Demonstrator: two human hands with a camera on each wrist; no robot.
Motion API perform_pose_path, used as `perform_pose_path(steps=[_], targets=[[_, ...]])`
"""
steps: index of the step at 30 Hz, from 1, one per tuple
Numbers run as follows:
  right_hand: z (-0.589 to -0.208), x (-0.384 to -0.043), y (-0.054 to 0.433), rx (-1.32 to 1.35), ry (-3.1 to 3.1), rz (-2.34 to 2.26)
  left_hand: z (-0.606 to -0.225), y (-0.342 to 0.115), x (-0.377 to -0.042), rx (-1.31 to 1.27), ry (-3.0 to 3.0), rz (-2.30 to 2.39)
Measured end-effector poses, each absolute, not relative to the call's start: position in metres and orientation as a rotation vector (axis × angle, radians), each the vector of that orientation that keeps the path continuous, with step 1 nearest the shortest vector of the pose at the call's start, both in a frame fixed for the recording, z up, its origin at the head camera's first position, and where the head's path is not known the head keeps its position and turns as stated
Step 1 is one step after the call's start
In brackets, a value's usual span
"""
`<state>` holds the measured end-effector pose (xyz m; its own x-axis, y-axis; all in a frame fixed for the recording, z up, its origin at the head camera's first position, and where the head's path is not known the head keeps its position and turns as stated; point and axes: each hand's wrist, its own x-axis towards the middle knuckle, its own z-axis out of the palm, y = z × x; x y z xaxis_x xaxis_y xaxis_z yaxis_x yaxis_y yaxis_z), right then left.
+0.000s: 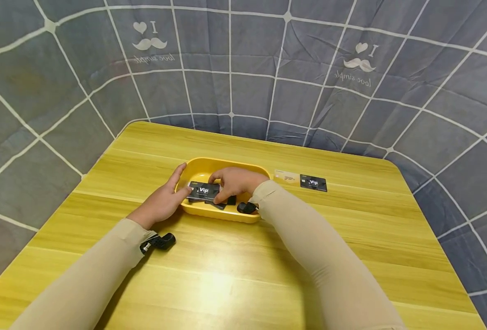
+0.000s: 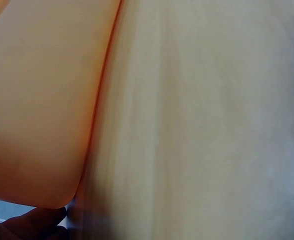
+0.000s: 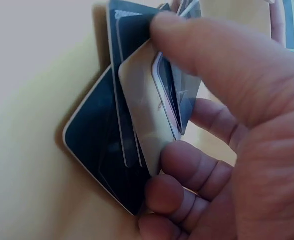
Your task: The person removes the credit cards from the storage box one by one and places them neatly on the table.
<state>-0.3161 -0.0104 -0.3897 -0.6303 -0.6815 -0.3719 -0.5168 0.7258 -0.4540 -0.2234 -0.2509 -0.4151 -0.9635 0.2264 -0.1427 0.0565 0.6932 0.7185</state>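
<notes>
A yellow plastic tray (image 1: 222, 217) stands on the table with several bank-type cards in it. My left hand (image 1: 162, 204) holds the tray's left end, thumb over the rim near a black "Vip" card (image 1: 204, 191). In the left wrist view its fingers (image 2: 34, 222) lie against the tray's outer wall (image 2: 42, 100). Inside the tray, my right hand (image 1: 237, 181) grips several cards between thumb and fingers. The right wrist view shows a cream card (image 3: 139, 105) under the thumb and a dark card (image 3: 94, 145) slanting out below. How many it grips is hidden.
To the right of the tray, a cream card (image 1: 286, 177) and a black "Vip" card (image 1: 313, 183) lie side by side on the wood-grain table (image 1: 243, 266). A grey checked cloth (image 1: 251, 59) hangs behind the table. Black wrist devices (image 1: 162, 241) sit on the sleeves.
</notes>
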Motion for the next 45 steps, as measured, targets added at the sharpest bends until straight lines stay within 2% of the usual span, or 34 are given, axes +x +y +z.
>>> perform_pose_path(steps=[45], targets=[[-0.371,-0.323,0.003,-0.962,2.451,-0.565,-0.411,-0.249,-0.223,0.214,2.692,1.101]])
